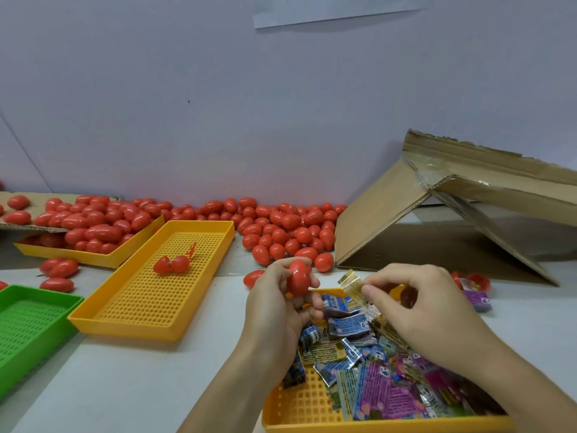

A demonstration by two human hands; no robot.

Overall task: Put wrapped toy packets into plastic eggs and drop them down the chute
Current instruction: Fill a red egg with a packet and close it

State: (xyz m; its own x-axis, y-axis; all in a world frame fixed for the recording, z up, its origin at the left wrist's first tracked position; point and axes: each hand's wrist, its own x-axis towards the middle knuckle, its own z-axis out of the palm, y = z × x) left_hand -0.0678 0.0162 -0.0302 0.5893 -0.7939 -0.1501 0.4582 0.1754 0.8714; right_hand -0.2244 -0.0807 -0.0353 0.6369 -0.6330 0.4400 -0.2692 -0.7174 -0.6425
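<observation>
1. A closed red plastic egg [298, 277] is gripped in the left hand [274, 303], fingers curled round it, just above the near yellow tray's far rim.
2. A small gold-toned wrapped packet [350, 282] is pinched between thumb and forefinger of the right hand [418, 303], at 3 o'clock from the egg and just apart from it.
3. A heap of wrapped toy packets [374, 364], blue, purple and gold, is held in the near yellow tray [299, 410] at 6 o'clock.
4. A second, perforated yellow tray [150, 307] is seen at 9 o'clock of the hands; an opened red egg [171, 264] lies in it.
5. A pile of red eggs [281, 229] is spread along the wall at 12 o'clock, and more eggs fill a third yellow tray [93, 259] at 10 o'clock.
6. A green tray [28, 332] is cut off by the left edge.
7. A tilted cardboard chute [390, 220] is propped on the tabletop [131, 385] at 2 o'clock.
8. At 3 o'clock, beyond the right hand, a purple packet [477, 300] lies beside another opened egg [476, 281].
</observation>
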